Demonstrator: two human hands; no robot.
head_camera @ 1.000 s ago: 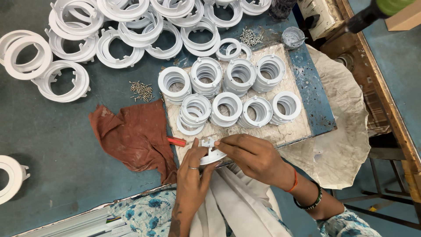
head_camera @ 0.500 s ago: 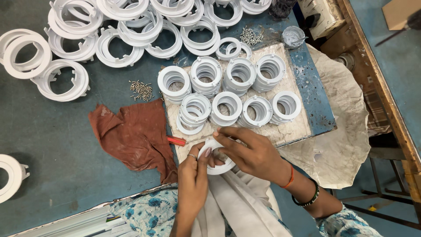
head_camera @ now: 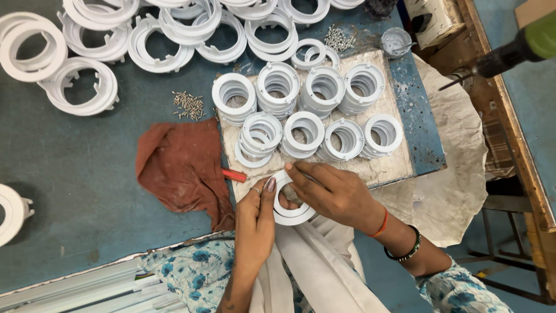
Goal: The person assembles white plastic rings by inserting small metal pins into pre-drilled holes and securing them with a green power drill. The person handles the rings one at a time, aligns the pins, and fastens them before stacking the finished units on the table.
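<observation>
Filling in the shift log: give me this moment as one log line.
left hand: holds white plastic ring | right hand: fingers on ring's top edge | beside: rust-red cloth, board of stacked rings

White plastic ring (head_camera: 289,210) (flat, round) lies near the board's edge.

Board (head_camera: 399,168) sits centre-right on the table (head_camera: 75,191) w/ ring stacks (head_camera: 313,110) in two rows on top; behind & left of it, larger rings (head_camera: 174,35) spread across the table's far side, screw pile (head_camera: 188,105) just left of the board. Cloth (head_camera: 182,165) lies left of the board's near corner, touching it. At the board's near edge, left hand (head_camera: 255,223) & right hand (head_camera: 333,191) meet on a single ring (head_camera: 289,215), left hand on its left side, right hand over its right.
</observation>
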